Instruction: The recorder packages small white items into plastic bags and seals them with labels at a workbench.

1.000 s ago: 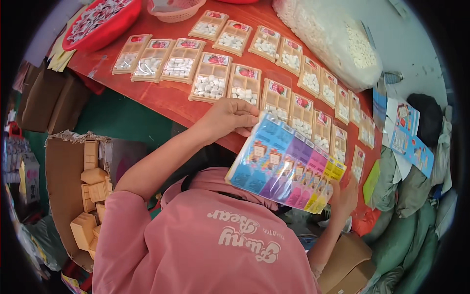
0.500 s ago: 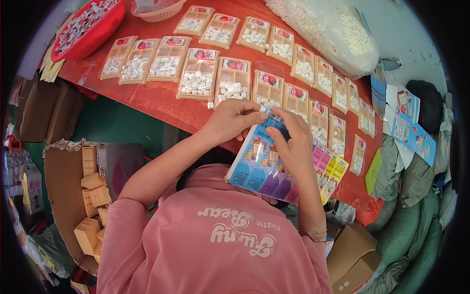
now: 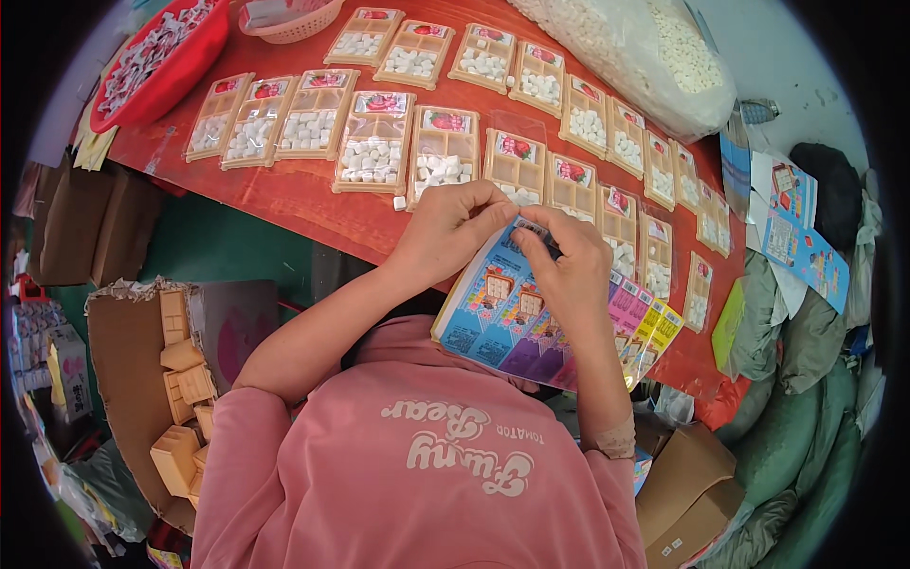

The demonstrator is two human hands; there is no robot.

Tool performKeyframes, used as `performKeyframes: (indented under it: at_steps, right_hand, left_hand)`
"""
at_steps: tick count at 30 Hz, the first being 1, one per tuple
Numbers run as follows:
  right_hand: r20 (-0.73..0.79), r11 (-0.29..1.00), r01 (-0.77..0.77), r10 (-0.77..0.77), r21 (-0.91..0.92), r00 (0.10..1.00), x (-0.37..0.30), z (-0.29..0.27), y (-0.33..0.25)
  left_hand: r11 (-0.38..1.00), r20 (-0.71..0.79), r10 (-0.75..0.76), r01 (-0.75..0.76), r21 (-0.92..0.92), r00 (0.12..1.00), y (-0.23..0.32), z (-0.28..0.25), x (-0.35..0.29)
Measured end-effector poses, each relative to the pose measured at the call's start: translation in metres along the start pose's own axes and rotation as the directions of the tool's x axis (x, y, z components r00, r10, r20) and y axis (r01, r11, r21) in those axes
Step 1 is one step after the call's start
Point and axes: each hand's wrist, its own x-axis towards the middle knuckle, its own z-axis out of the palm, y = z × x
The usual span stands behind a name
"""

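A stack of printed label sheets (image 3: 502, 327), in blue, purple, pink and yellow strips, rests against my front by the table's near edge. My right hand (image 3: 573, 270) grips its top edge, with the thumb on the face. Beside it my left hand (image 3: 460, 223) is closed in a pinch at the same top corner; what its fingertips hold, if anything, is hidden. Just beyond my hands stand shallow beige trays (image 3: 379, 140) with small white cubes in the near compartments and strawberry-pictured packets at the far end. One loose white cube (image 3: 399, 203) lies near the left hand.
Two rows of such trays cover much of the red table (image 3: 284, 194). A red basin (image 3: 213, 47) of small packets and a pink basket (image 3: 299, 27) stand far left. A big clear bag (image 3: 654, 66) of white pieces lies far right. Cartons (image 3: 128, 379) flank me below.
The view has shifted slightly. Both hands stay at the sheets' top edge, the left fingers now pinched higher at the corner, and the top sheet's edge looks a little lifted.
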Motion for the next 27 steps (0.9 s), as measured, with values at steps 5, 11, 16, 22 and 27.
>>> performKeyframes:
  at_steps: [5, 11, 16, 22, 27]
  right_hand:
    - [-0.140, 0.898, 0.347, -0.393, -0.271, 0.909, -0.002, 0.010, 0.010]
    - [-0.162, 0.794, 0.410, -0.524, -0.449, 0.836, -0.006, 0.015, 0.016]
    - [-0.214, 0.854, 0.403, -0.483, -0.329, 0.849, -0.010, 0.020, 0.021]
    - [-0.262, 0.965, 0.264, -0.255, 0.000, 0.931, -0.010, 0.014, 0.020]
    - [-0.187, 0.976, 0.213, -0.215, -0.031, 0.958, -0.008, 0.014, 0.016]
  left_hand:
    - [0.998, -0.047, -0.046, 0.047, 0.033, 0.998, -0.001, 0.004, -0.001]
    - [0.998, -0.154, 0.055, -0.058, -0.013, 0.986, -0.010, 0.015, 0.003]
    - [0.997, -0.180, 0.017, -0.030, -0.067, 0.984, -0.013, 0.018, 0.002]
    - [1.000, -0.185, -0.011, 0.008, -0.016, 0.983, -0.007, 0.019, -0.002]
    - [1.000, -0.152, -0.002, 0.002, 0.000, 0.988, -0.011, 0.019, -0.002]
